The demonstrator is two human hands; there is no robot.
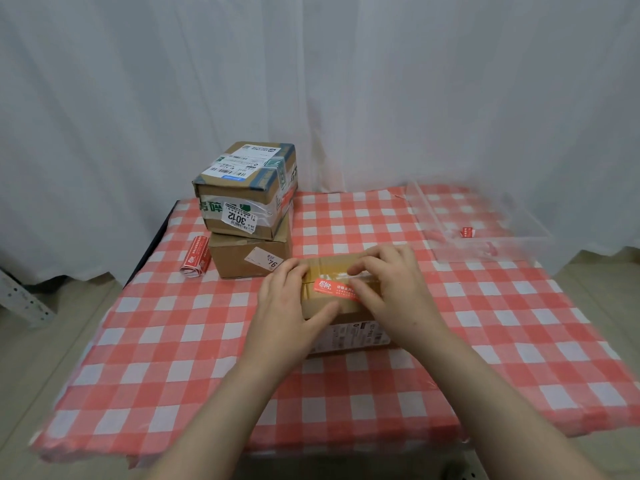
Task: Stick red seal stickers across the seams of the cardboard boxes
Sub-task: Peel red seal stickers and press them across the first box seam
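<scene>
Your left grip (289, 306), flat, steadies the small brown cardboard box (332, 266); right grip (389, 285), also flat, presses the red paper seal sticker (330, 289): likely limp, tacky; hold by edges

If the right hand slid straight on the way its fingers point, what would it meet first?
Likely the left hand, resting on the cardboard box's left end; the right hand points leftward along the red sticker.
</scene>
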